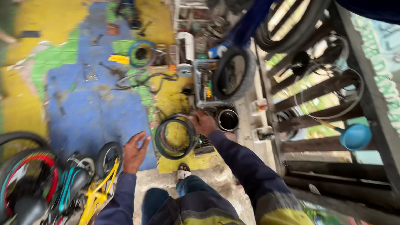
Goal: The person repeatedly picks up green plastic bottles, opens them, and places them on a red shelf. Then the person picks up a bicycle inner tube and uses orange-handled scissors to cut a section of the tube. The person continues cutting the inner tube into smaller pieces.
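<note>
At far left, small children's bicycles stood crowded together: a wheel with a red rim, a teal frame and a yellow bicycle frame with a small black wheel above it. The floor beneath was painted in worn patches of blue, yellow and green and strewn with loose cables and small parts.

The person's left hand hung open just above the yellow bicycle, fingers spread and holding nothing. To its right, the right hand was closed on the upper edge of a coil of black tyres or tubes, which dangled over a yellow patch of floor in front of the person's knees. The step in hand appeared to be lifting or carrying this bundle; any next move would likely call for the free hand to steady the loose, floppy rings, since one grip at the rim left them free to swing.

Beyond the coil sat a round dark tin, a black tyre propped upright, and a white plastic bottle among cluttered parts. A blue ring lay farther back. At right, dark wooden slats carried hanging tyres and a blue plastic scoop. A painted green-and-white sign showed at the far right edge, too blurred to make out.
</note>
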